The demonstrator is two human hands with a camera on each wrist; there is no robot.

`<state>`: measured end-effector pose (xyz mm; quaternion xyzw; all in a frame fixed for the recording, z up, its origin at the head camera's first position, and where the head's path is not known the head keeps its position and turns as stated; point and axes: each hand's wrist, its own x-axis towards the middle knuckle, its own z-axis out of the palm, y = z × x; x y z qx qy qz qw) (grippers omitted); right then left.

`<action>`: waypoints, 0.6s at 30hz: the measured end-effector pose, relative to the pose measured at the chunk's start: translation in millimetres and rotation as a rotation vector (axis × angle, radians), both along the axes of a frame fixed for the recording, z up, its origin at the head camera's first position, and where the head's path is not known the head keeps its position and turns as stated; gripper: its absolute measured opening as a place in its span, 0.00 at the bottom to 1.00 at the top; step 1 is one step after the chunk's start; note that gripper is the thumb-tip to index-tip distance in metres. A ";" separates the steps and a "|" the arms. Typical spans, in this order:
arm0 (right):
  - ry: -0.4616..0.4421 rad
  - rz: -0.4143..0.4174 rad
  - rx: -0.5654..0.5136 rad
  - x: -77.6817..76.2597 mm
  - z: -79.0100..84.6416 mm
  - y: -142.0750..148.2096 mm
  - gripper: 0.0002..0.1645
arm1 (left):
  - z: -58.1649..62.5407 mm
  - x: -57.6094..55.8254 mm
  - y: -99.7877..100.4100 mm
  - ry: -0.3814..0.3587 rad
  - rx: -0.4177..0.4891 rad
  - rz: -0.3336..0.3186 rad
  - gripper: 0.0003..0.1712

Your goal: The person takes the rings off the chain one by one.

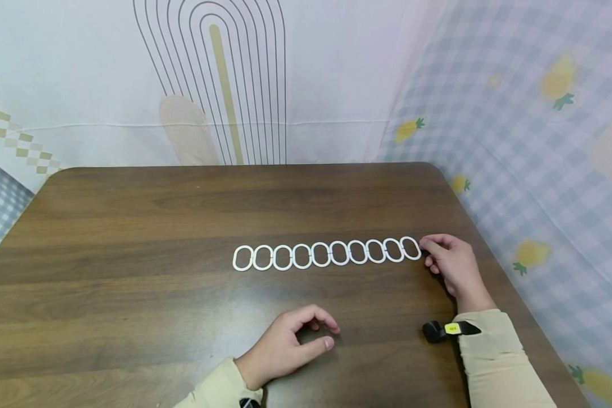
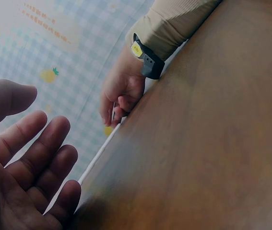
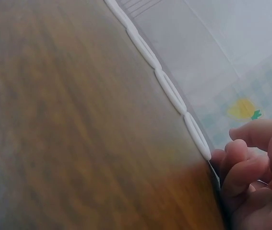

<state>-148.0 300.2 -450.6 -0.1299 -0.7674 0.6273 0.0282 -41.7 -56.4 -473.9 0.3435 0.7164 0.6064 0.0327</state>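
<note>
A row of white oval rings [image 1: 320, 266], joined side by side, lies across the table and angles slightly up to the right. At the right end of the row is my right hand [image 1: 454, 265], its thumb and index fingertips right at the outer edge of the last ring [image 1: 419, 249]. Its other fingers [image 3: 243, 175] are curled under; I cannot tell if this ring is pinched. Nearer the table's front, my left hand [image 1: 288, 345] is held with fingers loosely bent and thumb apart, nothing between them. From the left wrist, its relaxed fingers [image 2: 40, 158] show in front of the row.
The brown wooden table [image 1: 132, 294] has rounded far corners. Behind it hangs a white cloth [image 1: 336, 73] with arch lines, and a checked cloth with pineapples [image 1: 530, 170] runs along the right edge. A black wrist device [image 1: 441, 331] sits at my right cuff.
</note>
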 end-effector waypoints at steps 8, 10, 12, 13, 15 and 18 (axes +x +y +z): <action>-0.009 0.002 0.029 -0.7 1.2 0.1 0.18 | 0.6 -0.2 0.2 -0.006 -0.002 0.001 0.09; -0.010 0.002 0.036 -0.5 1.6 0.1 0.18 | 1.0 -0.2 0.1 -0.002 0.000 0.000 0.09; -0.011 0.001 0.038 -0.3 1.8 0.2 0.18 | 1.4 0.1 0.1 0.001 0.003 -0.003 0.09; -0.012 0.000 0.040 -0.1 2.0 0.2 0.17 | 1.6 0.2 0.1 0.002 0.004 -0.003 0.09; -0.011 -0.002 0.039 0.0 2.2 0.4 0.17 | 1.8 0.5 0.2 0.003 0.006 -0.004 0.09; -0.010 -0.005 0.038 0.7 2.9 0.6 0.15 | 1.4 0.6 0.4 0.003 0.008 -0.004 0.09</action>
